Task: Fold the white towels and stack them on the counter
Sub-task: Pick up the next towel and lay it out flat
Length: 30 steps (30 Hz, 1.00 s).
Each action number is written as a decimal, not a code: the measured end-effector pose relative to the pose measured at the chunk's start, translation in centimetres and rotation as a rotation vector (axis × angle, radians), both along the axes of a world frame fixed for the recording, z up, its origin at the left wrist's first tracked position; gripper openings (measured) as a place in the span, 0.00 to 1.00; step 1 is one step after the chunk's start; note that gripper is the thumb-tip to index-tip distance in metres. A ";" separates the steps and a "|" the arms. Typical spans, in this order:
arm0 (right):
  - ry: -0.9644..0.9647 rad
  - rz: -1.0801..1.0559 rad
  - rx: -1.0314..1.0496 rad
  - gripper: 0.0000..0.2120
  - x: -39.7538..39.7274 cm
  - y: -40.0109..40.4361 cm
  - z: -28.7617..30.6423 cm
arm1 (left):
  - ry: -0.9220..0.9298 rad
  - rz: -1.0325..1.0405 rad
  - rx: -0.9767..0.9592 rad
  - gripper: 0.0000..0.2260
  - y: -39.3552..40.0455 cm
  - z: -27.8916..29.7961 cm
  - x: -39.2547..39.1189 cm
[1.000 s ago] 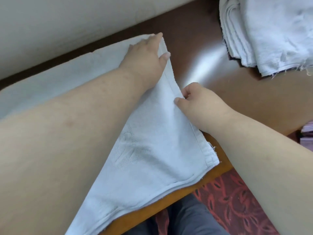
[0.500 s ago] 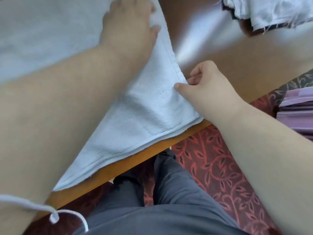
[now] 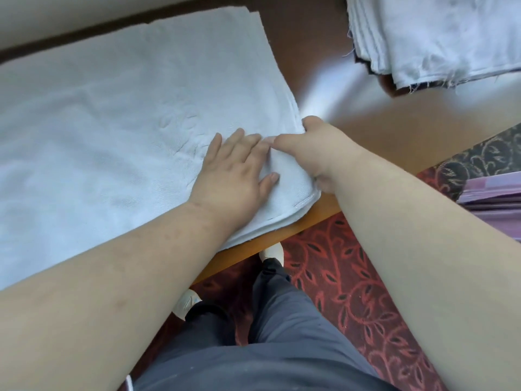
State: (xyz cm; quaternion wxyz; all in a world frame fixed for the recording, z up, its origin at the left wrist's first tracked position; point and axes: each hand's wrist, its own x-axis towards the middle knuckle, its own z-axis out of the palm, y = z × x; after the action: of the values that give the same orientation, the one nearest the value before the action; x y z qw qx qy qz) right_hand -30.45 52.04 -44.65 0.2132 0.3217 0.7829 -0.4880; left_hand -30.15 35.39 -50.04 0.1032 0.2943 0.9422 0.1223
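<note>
White towel [image 3: 121, 117] lies across the bench [image 3: 394, 131], long axis toward frame left. Left hand [image 3: 236, 170] presses flat; right hand [image 3: 315, 148] pinches its right edge, nearer the stack [image 3: 439, 35] at upper right.

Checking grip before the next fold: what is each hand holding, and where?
The right hand grips the white towel at its near right edge; the left hand holds nothing, resting flat on it.

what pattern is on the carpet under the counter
Red carpet with dark leafy vine pattern, clearest in the head view.
</note>
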 end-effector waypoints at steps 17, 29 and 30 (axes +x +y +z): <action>-0.215 0.425 0.203 0.15 2.1 4.3 -0.5 | -0.065 -0.007 -0.270 0.32 4.2 0.2 0.1; 0.426 0.636 0.690 0.23 0.1 -3.3 0.4 | -0.040 0.124 -0.104 0.29 -3.7 2.0 1.6; 0.451 0.706 0.601 0.20 -0.5 -5.4 0.3 | -0.042 0.178 -0.100 0.29 -5.2 2.3 1.7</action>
State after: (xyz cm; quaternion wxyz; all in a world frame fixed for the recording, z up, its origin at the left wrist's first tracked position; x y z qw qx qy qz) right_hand -31.00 46.63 -44.33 0.0890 -0.0284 0.9759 -0.1971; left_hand -28.45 30.20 -47.78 0.1261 0.2012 0.9673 0.0898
